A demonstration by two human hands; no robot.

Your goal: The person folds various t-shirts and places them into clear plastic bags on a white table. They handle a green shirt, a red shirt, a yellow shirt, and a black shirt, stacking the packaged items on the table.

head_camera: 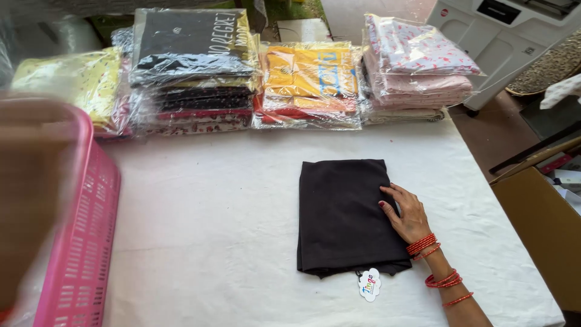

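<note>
A folded black garment [342, 215] lies flat on the white-covered table [206, 230]. A white paper tag [369, 284] sticks out from its near edge. My right hand [407, 213] rests palm down on the garment's right edge with the fingers spread, gripping nothing. Red bangles circle that wrist and forearm. At the far left, a blurred brown shape [30, 200] by the pink basket [91, 242] may be my left arm. No left hand can be made out there.
Several stacks of folded clothes in clear plastic bags [308, 82] line the table's far edge. The pink plastic basket stands at the left edge. A cardboard box [541, 224] sits beside the table on the right, with a white machine [502, 36] behind it.
</note>
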